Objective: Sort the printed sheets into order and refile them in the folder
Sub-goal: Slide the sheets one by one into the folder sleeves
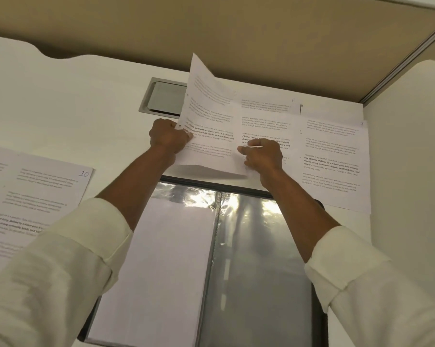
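An open display folder [256, 259] with shiny plastic sleeves lies in front of me; its left sleeve holds a white sheet [158, 259]. Beyond the folder, my left hand [167, 136] grips the left edge of a printed sheet [209, 121] that curls up off the desk. My right hand [261, 156] pinches a sheet numbered 6 [266, 113] lying beside it. Another printed sheet [334, 164] lies flat to the right. A sheet numbered 10 [43, 191] lies at the left on more sheets.
The white desk [73, 108] has a grey cable hatch [163, 98] just behind the lifted sheet. A beige partition [236, 28] closes the back, and a white side panel [411, 146] stands at the right.
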### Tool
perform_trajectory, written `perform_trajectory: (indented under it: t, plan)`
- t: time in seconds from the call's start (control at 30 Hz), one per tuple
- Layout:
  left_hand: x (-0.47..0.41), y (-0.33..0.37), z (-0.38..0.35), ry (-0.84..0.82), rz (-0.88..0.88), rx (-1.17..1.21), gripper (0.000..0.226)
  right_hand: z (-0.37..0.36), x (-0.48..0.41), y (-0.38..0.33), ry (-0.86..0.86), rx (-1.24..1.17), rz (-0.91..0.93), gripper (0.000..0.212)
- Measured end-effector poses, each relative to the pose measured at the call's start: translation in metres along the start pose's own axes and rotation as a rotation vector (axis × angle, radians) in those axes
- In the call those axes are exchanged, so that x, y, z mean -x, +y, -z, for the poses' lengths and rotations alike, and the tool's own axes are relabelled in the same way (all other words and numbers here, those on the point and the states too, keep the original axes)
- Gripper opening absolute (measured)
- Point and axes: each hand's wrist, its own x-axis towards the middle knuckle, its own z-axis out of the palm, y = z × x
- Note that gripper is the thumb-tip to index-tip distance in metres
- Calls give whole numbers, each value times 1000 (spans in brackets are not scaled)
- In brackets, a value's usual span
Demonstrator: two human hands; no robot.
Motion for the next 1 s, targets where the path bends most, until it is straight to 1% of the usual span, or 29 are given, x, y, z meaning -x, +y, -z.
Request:
perform_trajectory:
  t: [0.1,0.17,0.3,0.4,0.53,0.67,0.8,0.93,1.0]
  plan:
    - [21,-3,10,-52,-25,79,27,7,8,1,-48,-18,17,45]
    - [37,-8,18,-82,-24,120,33,12,16,3,-90,-35,24,47]
    - [68,-22,32,-122,-28,163,34,23,43,8,-141,-73,56,40]
    - [90,-37,41,-183,-8,166,33,34,71,17,-135,-95,81,34]
    - [116,-62,45,-275,10,269,33,54,111,43,-144,-95,94,32]
    - [134,-86,39,-268,29,247,29,78,151,77,-189,-100,49,31]
    - [163,-101,27,-309,20,182,31,105,185,106,-248,-68,-2,29]
    - [193,-121,9,-383,4,143,34,134,201,124,-206,-74,-5,30]
    - [207,-132,-1,-412,-24,93,30,146,202,127,-169,-85,-6,33]
